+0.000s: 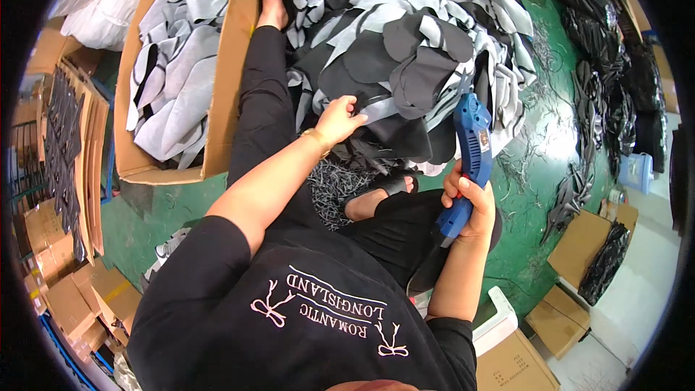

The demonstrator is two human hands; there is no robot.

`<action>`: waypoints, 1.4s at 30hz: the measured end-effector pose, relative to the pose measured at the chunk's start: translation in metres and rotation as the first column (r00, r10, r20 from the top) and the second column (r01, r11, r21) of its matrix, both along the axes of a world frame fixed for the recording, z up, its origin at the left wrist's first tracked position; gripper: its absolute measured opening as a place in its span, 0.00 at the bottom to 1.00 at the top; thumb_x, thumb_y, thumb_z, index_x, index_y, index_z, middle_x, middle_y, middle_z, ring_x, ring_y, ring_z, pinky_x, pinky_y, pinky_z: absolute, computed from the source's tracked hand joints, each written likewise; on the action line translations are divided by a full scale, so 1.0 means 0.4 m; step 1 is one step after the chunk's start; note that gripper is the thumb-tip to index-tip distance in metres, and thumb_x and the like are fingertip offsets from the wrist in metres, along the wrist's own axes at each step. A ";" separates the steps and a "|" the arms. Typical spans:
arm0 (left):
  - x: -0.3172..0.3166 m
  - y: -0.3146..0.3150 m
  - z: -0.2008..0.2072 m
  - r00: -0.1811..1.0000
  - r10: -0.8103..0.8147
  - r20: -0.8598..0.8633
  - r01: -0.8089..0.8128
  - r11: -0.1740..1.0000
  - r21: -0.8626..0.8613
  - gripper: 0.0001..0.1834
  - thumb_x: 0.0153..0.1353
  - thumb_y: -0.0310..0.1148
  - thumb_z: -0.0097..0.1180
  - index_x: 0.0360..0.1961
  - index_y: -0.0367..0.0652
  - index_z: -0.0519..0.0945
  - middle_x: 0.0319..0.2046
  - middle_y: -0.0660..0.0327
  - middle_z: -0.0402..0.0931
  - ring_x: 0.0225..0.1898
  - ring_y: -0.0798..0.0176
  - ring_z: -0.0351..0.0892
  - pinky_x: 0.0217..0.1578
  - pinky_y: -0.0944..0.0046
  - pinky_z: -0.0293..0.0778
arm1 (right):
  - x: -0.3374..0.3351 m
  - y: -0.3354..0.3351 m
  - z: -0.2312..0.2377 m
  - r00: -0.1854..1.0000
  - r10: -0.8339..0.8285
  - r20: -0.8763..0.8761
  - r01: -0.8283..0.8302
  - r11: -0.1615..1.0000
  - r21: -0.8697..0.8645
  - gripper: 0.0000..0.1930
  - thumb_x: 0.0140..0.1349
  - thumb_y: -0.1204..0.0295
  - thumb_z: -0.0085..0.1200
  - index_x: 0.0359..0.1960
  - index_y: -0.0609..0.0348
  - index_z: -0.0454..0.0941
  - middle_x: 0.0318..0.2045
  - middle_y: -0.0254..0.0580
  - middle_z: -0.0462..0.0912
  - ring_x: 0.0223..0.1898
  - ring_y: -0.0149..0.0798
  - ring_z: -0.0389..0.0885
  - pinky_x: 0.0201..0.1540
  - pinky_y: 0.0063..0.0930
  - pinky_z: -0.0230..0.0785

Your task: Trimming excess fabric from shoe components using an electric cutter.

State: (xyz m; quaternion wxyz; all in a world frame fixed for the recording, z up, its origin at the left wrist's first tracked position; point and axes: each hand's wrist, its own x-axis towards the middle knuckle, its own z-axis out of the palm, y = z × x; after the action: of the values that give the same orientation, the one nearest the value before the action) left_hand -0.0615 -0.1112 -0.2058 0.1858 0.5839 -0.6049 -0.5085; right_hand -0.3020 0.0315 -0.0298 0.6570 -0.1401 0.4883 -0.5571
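Note:
My left hand [337,123] is closed with its fingers pinching the edge of a black-and-grey sheet of fabric [394,136] at the near side of a large pile. In my right hand [470,199] is a blue electric cutter [474,130], gripped by its handle and pointing away from me. The cutter's slim tip reaches up to the right side of the pile, and I cannot tell if it touches the fabric. Several rounded black pieces [416,76] lie overlapping on top of the pile [384,11], just beyond my hands.
At left stands a tall cardboard box [226,65] full of grey fabric pieces. Thin dark scraps [333,188] cover the green floor [517,203] between my legs and at right. Black plastic bags [594,29] line the right side; cardboard boxes [54,235] are stacked far left.

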 end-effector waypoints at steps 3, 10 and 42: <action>-0.054 -0.008 -0.044 0.960 0.006 0.280 0.069 0.964 -0.257 0.28 0.50 0.39 0.64 0.51 0.38 0.73 0.43 0.47 0.73 0.45 0.46 0.75 0.49 0.56 0.72 | -0.016 0.007 -0.017 0.999 -0.036 0.031 0.036 0.999 -0.001 0.21 0.46 0.72 0.63 0.41 0.67 0.70 0.23 0.38 0.71 0.25 0.33 0.70 0.24 0.26 0.67; -0.018 -0.020 0.059 0.947 -0.130 0.295 0.237 0.901 -0.364 0.09 0.52 0.31 0.56 0.35 0.47 0.74 0.33 0.57 0.75 0.38 0.48 0.76 0.36 0.53 0.72 | -0.027 -0.008 -0.033 1.000 -0.015 -0.011 0.016 0.999 0.032 0.19 0.47 0.73 0.63 0.40 0.67 0.72 0.25 0.38 0.72 0.23 0.31 0.71 0.24 0.26 0.69; 0.131 0.313 0.464 0.627 0.255 -0.736 0.501 0.591 0.632 0.18 0.65 0.48 0.50 0.44 0.44 0.76 0.40 0.62 0.78 0.40 0.67 0.77 0.40 0.64 0.76 | 0.246 0.064 0.086 0.782 0.089 -0.617 -0.243 0.955 -0.170 0.23 0.43 0.73 0.66 0.42 0.66 0.74 0.30 0.34 0.77 0.31 0.28 0.74 0.37 0.24 0.69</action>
State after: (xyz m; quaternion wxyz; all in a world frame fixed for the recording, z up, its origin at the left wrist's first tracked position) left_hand -0.0090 0.0142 -0.0202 0.1028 0.2775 -0.2151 -0.9307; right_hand -0.2036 0.0573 0.0045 0.4922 -0.4310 0.5863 -0.4777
